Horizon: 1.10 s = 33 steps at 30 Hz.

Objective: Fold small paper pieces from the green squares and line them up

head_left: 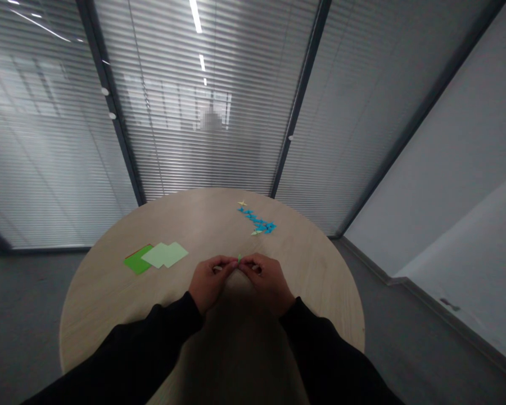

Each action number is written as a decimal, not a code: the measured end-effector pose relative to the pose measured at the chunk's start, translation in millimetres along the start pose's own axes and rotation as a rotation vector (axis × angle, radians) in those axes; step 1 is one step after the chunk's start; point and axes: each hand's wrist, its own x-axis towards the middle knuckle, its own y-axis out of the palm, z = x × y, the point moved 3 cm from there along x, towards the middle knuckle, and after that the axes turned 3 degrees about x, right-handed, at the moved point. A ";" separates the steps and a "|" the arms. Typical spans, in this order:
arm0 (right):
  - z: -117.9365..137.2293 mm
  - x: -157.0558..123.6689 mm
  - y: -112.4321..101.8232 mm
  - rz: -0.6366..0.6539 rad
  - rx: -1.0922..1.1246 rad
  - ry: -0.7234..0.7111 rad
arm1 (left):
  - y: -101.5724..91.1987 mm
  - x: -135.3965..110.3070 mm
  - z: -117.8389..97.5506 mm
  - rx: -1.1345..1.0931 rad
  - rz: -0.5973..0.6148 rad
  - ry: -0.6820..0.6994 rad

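Observation:
My left hand [211, 281] and my right hand [267, 278] meet above the middle of the round wooden table. Pinched between the fingertips of both is a small piece of green paper [239, 258], mostly covered by the fingers. Its folded shape cannot be made out. To the left lie sheets of paper: a bright green sheet [137, 262] with a red edge behind it, and pale green sheets [175, 253] overlapping it. Beyond my right hand is a cluster of small blue folded-paper pieces [265, 226], with a pale green folded piece [256, 232] beside it.
A pale yellow folded piece [242, 203] lies near the far edge of the round table [96, 304]. Behind the table stands a glass partition with blinds [211, 157]. A white wall [455, 185] rises on the right.

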 end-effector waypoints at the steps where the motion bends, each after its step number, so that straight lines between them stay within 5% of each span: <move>1: -0.3 0.3 0.2 0.004 0.010 0.005 | -0.1 0.2 0.0 0.011 -0.011 0.006; 16: -3.0 1.7 2.4 0.029 -0.018 -0.024 | 0.0 0.8 0.5 0.023 -0.013 -0.027; 21: -1.9 2.2 6.7 -0.064 0.016 0.043 | 1.6 -0.8 1.7 0.047 -0.036 0.009; 27: -1.0 1.3 8.0 -0.113 0.050 0.069 | 0.9 -1.9 1.0 0.240 -0.124 0.201; 33: -0.2 0.6 7.1 -0.205 0.117 0.082 | 3.3 -5.4 -9.4 0.304 -0.187 0.249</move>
